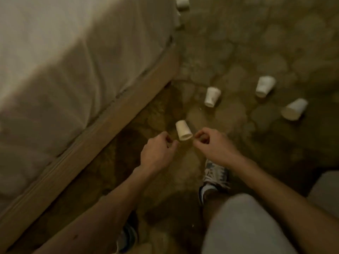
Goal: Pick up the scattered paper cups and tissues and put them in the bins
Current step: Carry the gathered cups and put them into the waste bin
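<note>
Paper cup (182,3) half out of frame, top edge, blurred.

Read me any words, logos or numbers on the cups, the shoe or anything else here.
None can be read.
The nearest paper cup and the others show plain pale sides, no print visible.
The shoe has dark markings, too blurred to tell if any is lettering.

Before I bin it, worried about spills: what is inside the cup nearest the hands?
The nearest cup lies on its side, mouth toward the camera. Just inside the rim looks pale and empty; the bottom is hidden.
</note>
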Motion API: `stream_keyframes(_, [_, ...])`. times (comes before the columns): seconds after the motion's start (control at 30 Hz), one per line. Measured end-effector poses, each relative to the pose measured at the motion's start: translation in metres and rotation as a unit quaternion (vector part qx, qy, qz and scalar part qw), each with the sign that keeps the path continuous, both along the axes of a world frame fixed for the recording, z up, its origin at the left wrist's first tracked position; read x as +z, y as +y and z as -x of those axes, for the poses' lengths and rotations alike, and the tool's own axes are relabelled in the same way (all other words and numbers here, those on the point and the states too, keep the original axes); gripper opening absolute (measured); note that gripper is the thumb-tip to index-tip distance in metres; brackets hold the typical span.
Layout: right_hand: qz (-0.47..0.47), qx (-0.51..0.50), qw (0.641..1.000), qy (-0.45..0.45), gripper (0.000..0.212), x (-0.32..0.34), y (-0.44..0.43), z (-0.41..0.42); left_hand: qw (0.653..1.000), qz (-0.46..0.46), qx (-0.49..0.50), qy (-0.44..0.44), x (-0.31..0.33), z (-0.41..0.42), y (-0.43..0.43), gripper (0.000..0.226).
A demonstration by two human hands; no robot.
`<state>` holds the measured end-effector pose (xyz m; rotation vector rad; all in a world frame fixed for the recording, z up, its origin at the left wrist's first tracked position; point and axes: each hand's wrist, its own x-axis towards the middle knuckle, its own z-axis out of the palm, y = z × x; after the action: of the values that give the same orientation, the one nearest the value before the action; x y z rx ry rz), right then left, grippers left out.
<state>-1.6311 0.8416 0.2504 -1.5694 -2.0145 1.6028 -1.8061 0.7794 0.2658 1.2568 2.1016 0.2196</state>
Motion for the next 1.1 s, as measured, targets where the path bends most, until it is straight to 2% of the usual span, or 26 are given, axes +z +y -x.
stream_keyframes(0.1, [0.080, -0.021, 0.996, -0.036, 0.030, -0.067, 0.016, 0.001, 0.998, 0.061, -0.002, -0.013, -0.072, 0.009, 0.035, 0.035])
stream_keyframes(0.27, [0.100, -0.027, 0.988, -0.115, 0.053, -0.151, 0.046, 0.006, 0.989, 0.138, 0.012, -0.050, -0.175, 0.024, 0.093, 0.059])
stream_keyframes(0.37, [0.142, 0.000, 0.984, -0.111, 0.067, -0.189, 0.067, 0.024, 0.978, 0.180, 0.082, -0.063, -0.224, 0.035, 0.123, 0.066])
stream_keyframes(0.53, [0.164, 0.015, 0.983, -0.081, 0.073, -0.225, 0.093, 0.049, 0.953, 0.173, 0.209, -0.133, -0.271, 0.029, 0.151, 0.088])
stream_keyframes(0.57, [0.165, 0.011, 0.983, -0.078, 0.074, -0.228, 0.091, 0.052, 0.938, 0.181, 0.248, -0.159, -0.275, 0.024, 0.155, 0.087])
stream_keyframes(0.63, [0.171, -0.006, 0.983, -0.062, 0.074, -0.230, 0.081, 0.055, 0.886, 0.218, 0.332, -0.240, -0.278, 0.014, 0.160, 0.076])
stream_keyframes(0.7, [0.186, -0.024, 0.981, -0.045, 0.072, -0.229, 0.076, 0.052, 0.853, 0.256, 0.347, -0.295, -0.275, 0.006, 0.161, 0.060])
stream_keyframes(0.77, [0.210, -0.028, 0.977, -0.026, 0.066, -0.228, 0.078, 0.046, 0.852, 0.263, 0.347, -0.291, -0.270, 0.004, 0.158, 0.058])
stream_keyframes(0.87, [0.253, -0.025, 0.967, -0.021, 0.055, -0.215, 0.090, 0.040, 0.867, 0.241, 0.362, -0.244, -0.252, 0.008, 0.159, 0.073])
stream_keyframes(0.93, [0.283, -0.036, 0.958, -0.016, 0.049, -0.201, 0.097, 0.041, 0.871, 0.242, 0.357, -0.238, -0.237, 0.011, 0.163, 0.075])
stream_keyframes(1.0, [0.294, -0.064, 0.954, -0.004, 0.040, -0.182, 0.113, 0.041, 0.877, 0.240, 0.343, -0.236, -0.212, 0.013, 0.176, 0.066])
stream_keyframes(1.1, [0.266, -0.092, 0.959, -0.027, 0.041, -0.152, 0.149, 0.031, 0.918, 0.231, 0.255, -0.198, -0.172, 0.013, 0.205, 0.050])
